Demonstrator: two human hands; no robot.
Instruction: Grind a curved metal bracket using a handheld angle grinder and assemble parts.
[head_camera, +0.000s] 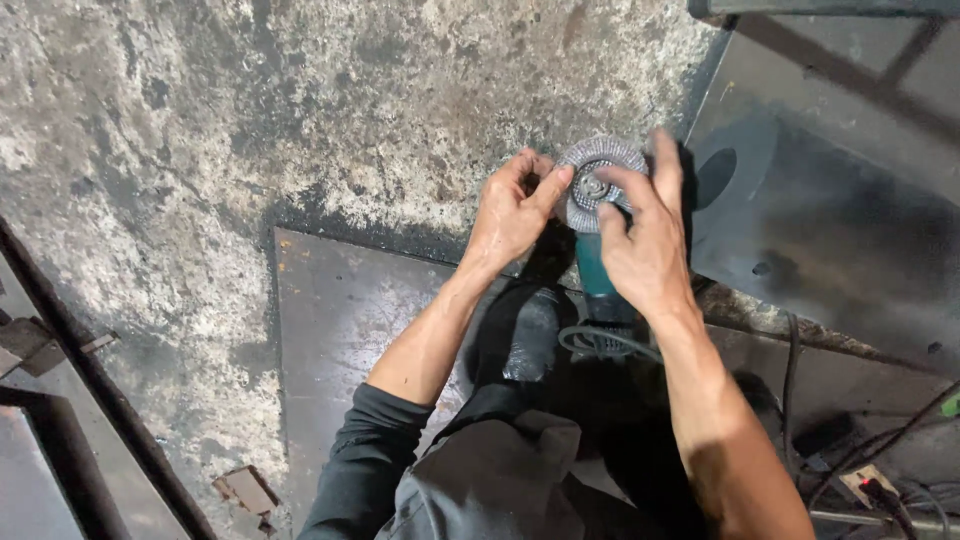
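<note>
A teal angle grinder (598, 275) points away from me, its round grey flap disc (596, 165) facing up. My left hand (512, 212) pinches the disc's left edge with thumb and fingers. My right hand (640, 240) lies over the grinder's head, its fingers on the disc's centre nut and right rim. The grinder's body is partly hidden under my right hand. Its dark cable (600, 343) loops back toward me.
A worn, stained concrete floor (250, 120) with a rusty steel plate (340, 320) under me. A dark steel sheet (840, 210) lies at the right. Cables and a power strip (870, 485) sit at the lower right. Metal frame bars (60, 400) run along the left.
</note>
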